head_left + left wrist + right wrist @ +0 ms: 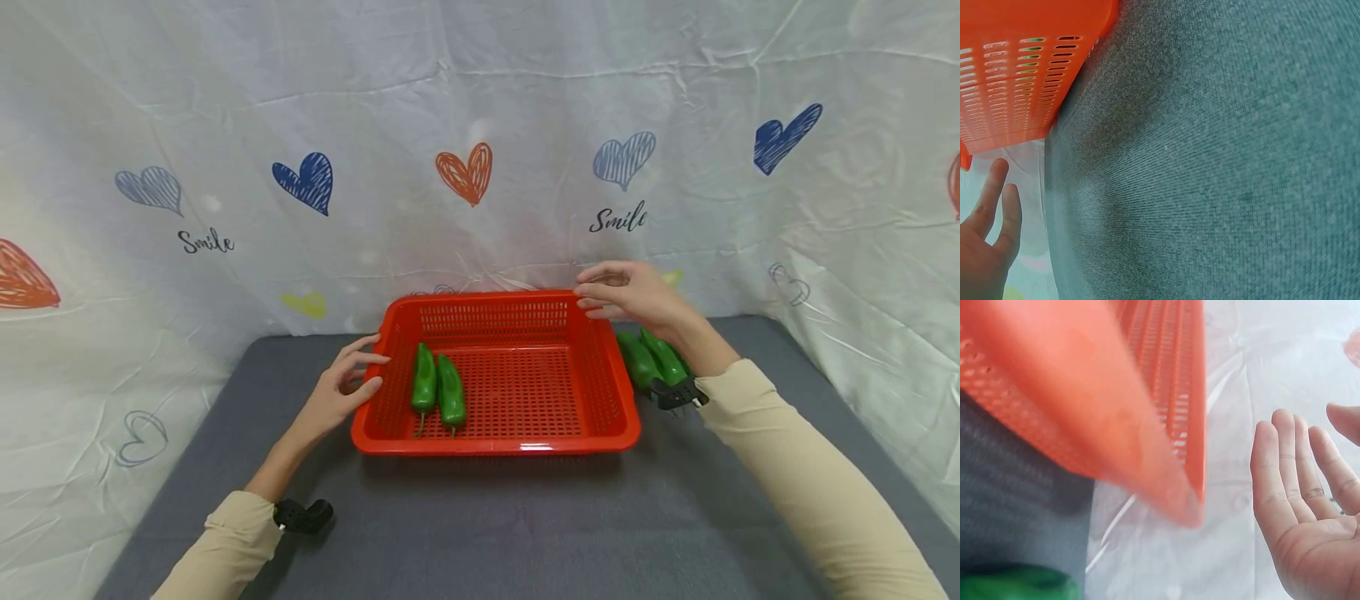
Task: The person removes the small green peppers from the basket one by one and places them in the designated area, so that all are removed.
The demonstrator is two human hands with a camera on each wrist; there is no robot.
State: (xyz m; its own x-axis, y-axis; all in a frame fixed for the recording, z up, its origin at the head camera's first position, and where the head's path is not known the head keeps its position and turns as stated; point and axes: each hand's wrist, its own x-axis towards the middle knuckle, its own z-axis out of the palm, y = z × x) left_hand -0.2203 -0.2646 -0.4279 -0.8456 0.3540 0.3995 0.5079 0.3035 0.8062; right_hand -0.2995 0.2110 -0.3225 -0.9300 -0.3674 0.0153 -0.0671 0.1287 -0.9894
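Two long green peppers, a left one (424, 379) and a right one (452, 392), lie side by side in the left part of a red plastic basket (495, 447). My left hand (339, 390) is at the basket's left side, fingers spread and loosely bent near the rim; whether they touch it I cannot tell. Above the basket's back right corner my right hand (637, 293) hovers with nothing in it, its fingers fairly straight in the right wrist view. More green peppers (639, 360) lie on the table right of the basket, partly hidden by my right forearm.
The basket stands on a table with a dark grey cloth (480, 525). Behind it hangs a white sheet (375, 108) printed with hearts and words. Each wrist wears a black strap-on device, on the left (303, 517) and on the right (675, 392).
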